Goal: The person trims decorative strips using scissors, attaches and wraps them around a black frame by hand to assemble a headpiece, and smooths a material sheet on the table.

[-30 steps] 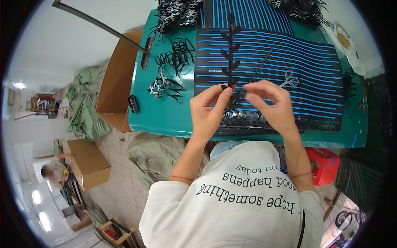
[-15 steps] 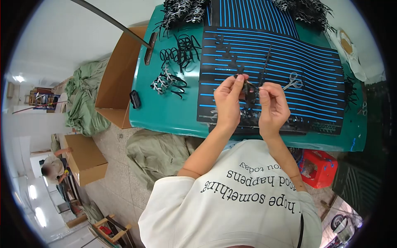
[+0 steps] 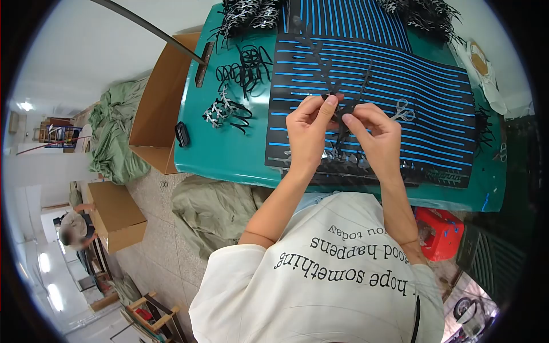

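Between my hands is a dark leafy stem, its upper part slanting up and left over the blue-striped black mat. My left hand pinches it near its lower part with thumb and forefinger. Close beside, my right hand has its thumb and fingers pressed together on the dark strands of the same piece. A second thin dark stem rises above the right hand. Scissors lie on the mat to the right. Shiny dark scraps show below the hands.
Black coiled strips and a silver-tipped sprig lie on the green table, near a black object. Silver-black bundles sit at the back. A cardboard box stands left; a red stool is below right. Another person is far left.
Both hands have come closer together, and the leafy stem has gone from upright to leaning left. Since half a second ago, the hands have shifted slightly left in view. The other person has bent forward.
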Motion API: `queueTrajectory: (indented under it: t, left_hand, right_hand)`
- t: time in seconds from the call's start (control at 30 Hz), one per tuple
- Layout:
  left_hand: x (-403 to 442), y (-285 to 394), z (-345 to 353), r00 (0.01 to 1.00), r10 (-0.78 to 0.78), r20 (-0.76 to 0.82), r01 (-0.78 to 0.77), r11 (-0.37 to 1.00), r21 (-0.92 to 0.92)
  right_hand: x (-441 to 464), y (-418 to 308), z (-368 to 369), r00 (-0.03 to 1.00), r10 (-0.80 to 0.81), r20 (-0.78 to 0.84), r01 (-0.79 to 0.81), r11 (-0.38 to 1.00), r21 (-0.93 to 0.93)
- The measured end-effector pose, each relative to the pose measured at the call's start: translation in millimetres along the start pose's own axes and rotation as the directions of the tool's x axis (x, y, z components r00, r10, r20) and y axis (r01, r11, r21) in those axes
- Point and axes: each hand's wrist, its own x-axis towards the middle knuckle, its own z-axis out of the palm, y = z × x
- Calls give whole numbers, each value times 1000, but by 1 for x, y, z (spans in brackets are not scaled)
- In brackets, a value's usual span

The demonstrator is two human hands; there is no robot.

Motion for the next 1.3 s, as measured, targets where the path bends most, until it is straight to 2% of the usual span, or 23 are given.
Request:
queueTrajectory:
  t: [0.07, 0.17, 0.2, 0.3, 0.33, 0.43, 0.47, 0.57, 0.6, 0.7, 0.87, 0.97, 1.13, 1.27, 1.3]
  left_hand:
    - [0, 1, 1, 1000, -1, 22, 1, 1000, 2]
    - [4, 5, -4, 976, -181, 118, 198, 968, -156]
    - [5, 5, -6, 977, -180, 117, 197, 968, -157]
    - [8, 2, -14, 923, -325, 207, 377, 875, -304]
    - [8, 2, -18, 922, -325, 209, 377, 876, -301]
    - [6, 5, -30, 870, -364, 333, 490, 720, -493]
    - [6, 5, -30, 869, -366, 332, 491, 720, -491]
    - [0, 3, -30, 934, -268, 237, 308, 939, -152]
    - [-4, 2, -28, 934, -273, 232, 312, 938, -153]
    - [-13, -6, -15, 976, -134, 174, 109, 983, 150]
    - [-13, -11, -10, 981, -108, 158, 91, 990, 110]
    - [-13, -12, -7, 989, -77, 123, 66, 994, 89]
    - [-13, -17, -4, 993, -31, 112, 22, 996, 84]
    - [-12, -20, -5, 992, 24, 127, -38, 993, 108]
    - [-11, -15, -5, 988, -66, 139, 68, 998, -6]
  right_hand:
    - [1, 1, -2, 998, -37, 42, 40, 997, -62]
    - [1, -1, -2, 995, 97, 34, -100, 990, 103]
    - [2, -2, -3, 995, 97, 36, -100, 990, 103]
    - [2, -4, -6, 972, 216, 96, -229, 960, 159]
    - [2, -3, -7, 972, 215, 94, -228, 960, 162]
    - [2, 2, -9, 951, 298, 82, -308, 928, 210]
    - [3, 3, -9, 951, 299, 81, -310, 927, 212]
    - [2, 8, -13, 937, 336, 92, -347, 923, 165]
    - [2, 8, -14, 935, 342, 95, -354, 921, 164]
    - [2, 8, -13, 942, 319, 107, -332, 932, 145]
    - [1, 9, -14, 967, 238, 88, -247, 962, 119]
    - [0, 10, -17, 977, 192, 97, -208, 959, 195]
    - [-1, 9, -18, 978, 195, 78, -205, 965, 162]
    - [-1, 10, -15, 991, 129, 37, -130, 991, 20]
    - [0, 9, -14, 990, 138, 29, -137, 990, -24]
